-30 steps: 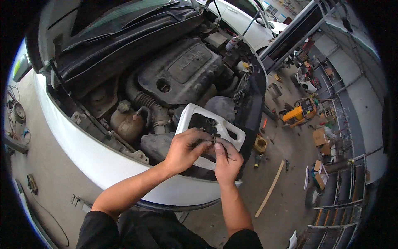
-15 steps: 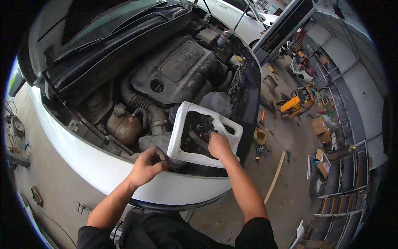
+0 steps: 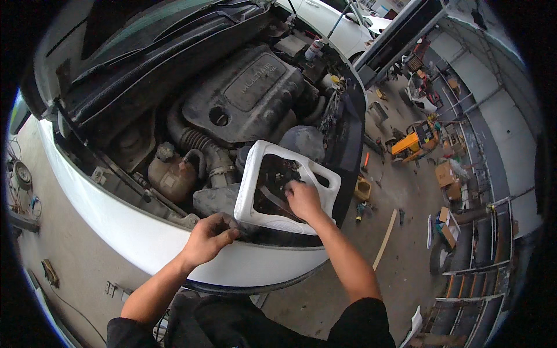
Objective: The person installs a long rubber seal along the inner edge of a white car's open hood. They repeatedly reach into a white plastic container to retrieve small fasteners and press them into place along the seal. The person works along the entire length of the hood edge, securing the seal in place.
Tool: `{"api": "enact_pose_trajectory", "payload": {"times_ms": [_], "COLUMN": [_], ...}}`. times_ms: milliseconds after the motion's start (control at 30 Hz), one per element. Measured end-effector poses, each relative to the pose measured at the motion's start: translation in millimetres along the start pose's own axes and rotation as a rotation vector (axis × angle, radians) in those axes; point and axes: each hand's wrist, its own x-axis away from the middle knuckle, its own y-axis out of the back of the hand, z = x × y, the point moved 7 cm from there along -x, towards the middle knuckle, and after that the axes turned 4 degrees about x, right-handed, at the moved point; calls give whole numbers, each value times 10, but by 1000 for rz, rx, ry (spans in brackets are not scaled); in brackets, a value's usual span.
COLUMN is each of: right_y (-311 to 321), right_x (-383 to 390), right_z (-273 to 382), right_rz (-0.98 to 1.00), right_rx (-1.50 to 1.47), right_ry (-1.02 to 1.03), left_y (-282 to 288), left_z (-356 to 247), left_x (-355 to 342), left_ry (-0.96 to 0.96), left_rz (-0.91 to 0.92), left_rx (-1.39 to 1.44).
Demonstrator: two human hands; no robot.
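Observation:
A white plastic jug (image 3: 246, 185) with one side cut away lies as a tray on the front corner of the car's open engine bay. Small dark metal parts (image 3: 277, 171) and a greyish strip (image 3: 272, 197) lie inside it. My right hand (image 3: 304, 200) reaches over the jug's near right wall, its fingers closed together among the parts; what they hold is hidden. Just left of the jug, above the white fender (image 3: 133, 238), my left hand (image 3: 210, 236) is curled with thumb and fingers close together. Anything between those fingers is too small to make out.
Behind the jug sit a black engine cover (image 3: 238, 95), a ribbed air hose (image 3: 203, 145) and a brownish coolant tank (image 3: 172, 177). A spray can (image 3: 314, 50) stands farther back. On the floor at right are a yellow machine (image 3: 409, 145), a wooden strip (image 3: 385, 239) and cardboard boxes (image 3: 445, 175).
My right hand has shifted slightly left inside the jug, its fingers drawn together over the parts. The left hand has moved a little right and down. The jug stays in place.

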Motion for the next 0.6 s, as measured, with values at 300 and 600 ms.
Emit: {"api": "enact_pose_trajectory", "payload": {"times_ms": [300,600], "right_y": [-163,-258], "right_x": [-253,-313], "right_z": [-84,-31], "right_rz": [-107,65], "right_rx": [271,438], "right_ry": [114,181], "left_y": [69,224], "left_z": [7,-13], "left_x": [52,33], "left_ry": [18,52], "left_rz": [-12,-89], "left_rx": [466,770]}}
